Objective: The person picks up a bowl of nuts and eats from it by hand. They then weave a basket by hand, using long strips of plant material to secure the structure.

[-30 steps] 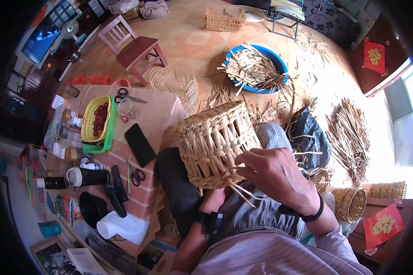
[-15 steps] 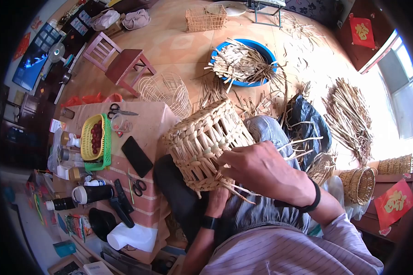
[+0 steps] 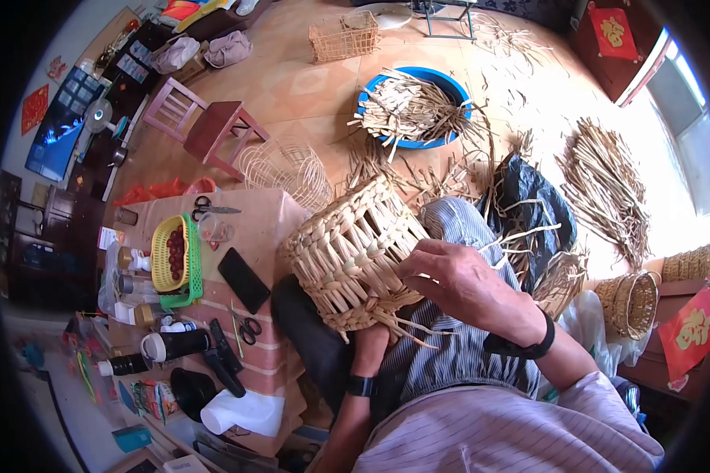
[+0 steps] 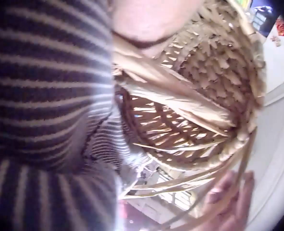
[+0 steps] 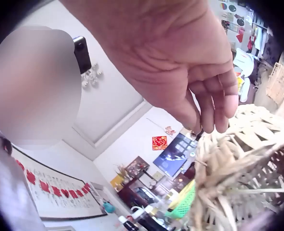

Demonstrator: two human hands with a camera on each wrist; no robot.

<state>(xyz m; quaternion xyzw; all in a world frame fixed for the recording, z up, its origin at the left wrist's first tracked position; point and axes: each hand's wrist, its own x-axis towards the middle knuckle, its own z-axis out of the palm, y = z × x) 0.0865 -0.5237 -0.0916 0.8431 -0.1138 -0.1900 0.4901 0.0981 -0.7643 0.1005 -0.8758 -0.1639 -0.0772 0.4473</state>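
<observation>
A woven straw basket (image 3: 353, 256) lies tilted across the person's lap, its openwork side facing up. At its lower end the left hand (image 3: 373, 340) holds it, most fingers hidden by the weave; the left wrist view shows part of this hand (image 4: 149, 21) beside a thick twisted strand (image 4: 175, 94) and the basket's inside (image 4: 214, 72). Loose strand ends (image 3: 409, 331) stick out of the rim near it. The right hand (image 3: 461, 277) hovers at the basket's right side, fingers loosely bent. In the right wrist view its fingertips hang just above the weave, with no strand visible between them.
Left of the lap, a table (image 3: 264, 335) bears a phone (image 3: 243, 280), scissors (image 3: 248, 329), a fruit basket (image 3: 164, 256) and bottles. Beyond the knees are a wire-like basket frame (image 3: 288, 169), a blue basin (image 3: 457, 87) of straw, a black plastic bag (image 3: 536, 205) and a straw bundle (image 3: 611, 189).
The right hand has moved from low on the basket's side, near the loose ends, slightly up and off it. The left hand keeps its hold. The head view has shifted.
</observation>
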